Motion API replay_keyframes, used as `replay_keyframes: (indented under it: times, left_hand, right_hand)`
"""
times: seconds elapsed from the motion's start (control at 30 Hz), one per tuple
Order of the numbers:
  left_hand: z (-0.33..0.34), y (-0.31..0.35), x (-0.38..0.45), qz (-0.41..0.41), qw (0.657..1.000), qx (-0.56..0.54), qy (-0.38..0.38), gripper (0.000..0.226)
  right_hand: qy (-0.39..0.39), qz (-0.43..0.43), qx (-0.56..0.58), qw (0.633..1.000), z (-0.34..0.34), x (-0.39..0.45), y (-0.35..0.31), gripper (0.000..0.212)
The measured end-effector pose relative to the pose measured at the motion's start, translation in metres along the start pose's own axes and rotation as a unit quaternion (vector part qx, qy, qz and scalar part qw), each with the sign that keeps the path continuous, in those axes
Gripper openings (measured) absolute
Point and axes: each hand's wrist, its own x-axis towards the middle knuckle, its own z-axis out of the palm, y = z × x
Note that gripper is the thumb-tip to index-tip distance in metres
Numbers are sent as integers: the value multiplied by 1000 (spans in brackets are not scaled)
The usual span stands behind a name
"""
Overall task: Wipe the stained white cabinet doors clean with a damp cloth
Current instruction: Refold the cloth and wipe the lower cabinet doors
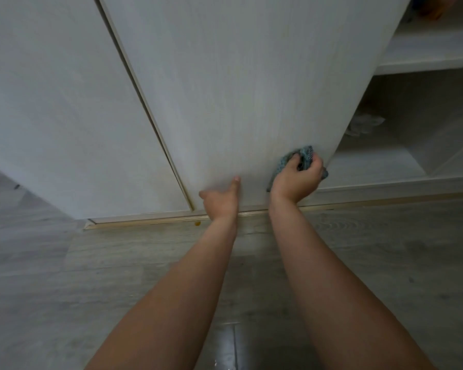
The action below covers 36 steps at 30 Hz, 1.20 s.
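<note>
Left cabinet door point(64, 108) fills upper left of frame, white, closed. A narrow gap separates it from the middle door point(238, 89), which fills the centre. Left hand point(221, 200) at lower centre, open, fingers spread, pressed flat on the middle door near its bottom edge, slightly blurred. Right hand point(297, 180) just right of it, closed around a bunched blue-grey cloth point(302, 158), cloth touching the door's lower right corner. Open shelves point(425, 57) at right of frame, with a crumpled pale item point(364, 124) on a lower shelf. Grey wood-look floor point(64, 276) across bottom; small yellow spot point(197, 223) by the base rail.
</note>
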Motion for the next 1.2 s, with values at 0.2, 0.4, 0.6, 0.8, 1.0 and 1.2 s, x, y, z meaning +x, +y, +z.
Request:
replay_keyframes:
  times: [0.2,0.4,0.6,0.8,1.0,1.2]
  left_hand:
    - [1,18,-14,-168,920,-180,-305,32]
    - [-2,-9,-16,-31,936,-141,-321,11]
    - [-14,-6,-28,57,939,-102,-323,37]
    - [-20,1,-22,214,940,88,-252,60]
    - [-8,13,-22,150,957,-26,-246,17]
    - [-5,4,-16,158,960,151,-176,74]
  right_hand:
    - [-161,106,-28,981,8,-37,35,15]
    - [-319,19,-94,943,-32,-39,45,18]
    - [-244,152,-8,958,-39,-52,36,52]
    - [-301,167,-23,939,-28,-41,41,21]
    - [-384,217,65,895,-33,-38,23,17]
    - [-139,103,-10,985,-35,-21,18,15]
